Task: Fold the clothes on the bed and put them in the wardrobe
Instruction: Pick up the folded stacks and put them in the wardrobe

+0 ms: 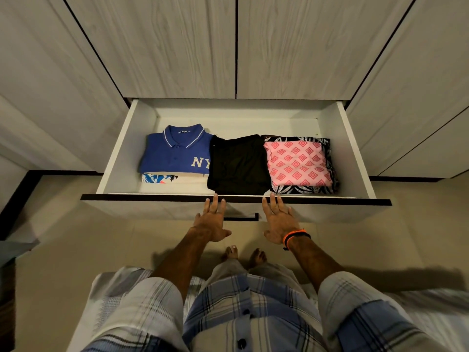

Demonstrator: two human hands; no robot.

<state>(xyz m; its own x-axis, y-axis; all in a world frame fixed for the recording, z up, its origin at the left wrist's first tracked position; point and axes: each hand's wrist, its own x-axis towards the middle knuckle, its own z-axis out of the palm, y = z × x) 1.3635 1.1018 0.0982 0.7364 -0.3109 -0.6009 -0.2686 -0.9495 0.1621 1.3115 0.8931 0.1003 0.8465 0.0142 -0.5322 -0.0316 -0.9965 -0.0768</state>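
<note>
drawer [177, 208]: pulled out, folded clothes [238, 165] inside
left hand [212, 222]: flat-fingered on drawer front
right hand [278, 222]: same, fingers straight

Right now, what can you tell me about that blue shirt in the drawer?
The blue polo shirt lies folded flat at the left of the open white drawer. Its collar, edged with a thin white line, faces the back, and pale letters "NY" show. It rests on a white printed garment, and its right edge meets a folded black garment.
</note>
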